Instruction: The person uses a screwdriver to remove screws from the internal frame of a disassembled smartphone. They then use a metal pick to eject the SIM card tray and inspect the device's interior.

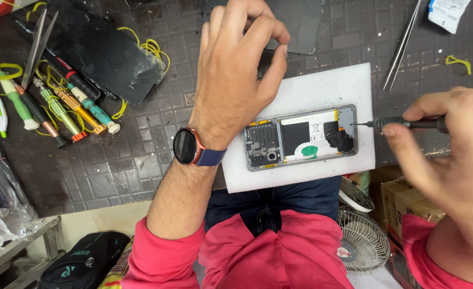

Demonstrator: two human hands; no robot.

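An opened phone lies back-up on a white foam pad, showing its battery, circuit board and camera parts. My right hand grips a thin black screwdriver, whose tip touches the phone's right end. My left hand, with a dark round watch on the wrist, hovers over the pad's upper left corner. Its thumb and forefinger are pinched together, and nothing is visible between them.
Several coloured screwdrivers and yellow rubber bands lie at the left of the dark tiled mat, beside a black panel. Metal tweezers lie at the top right. A small wire fan, a cardboard box and a black bag sit below.
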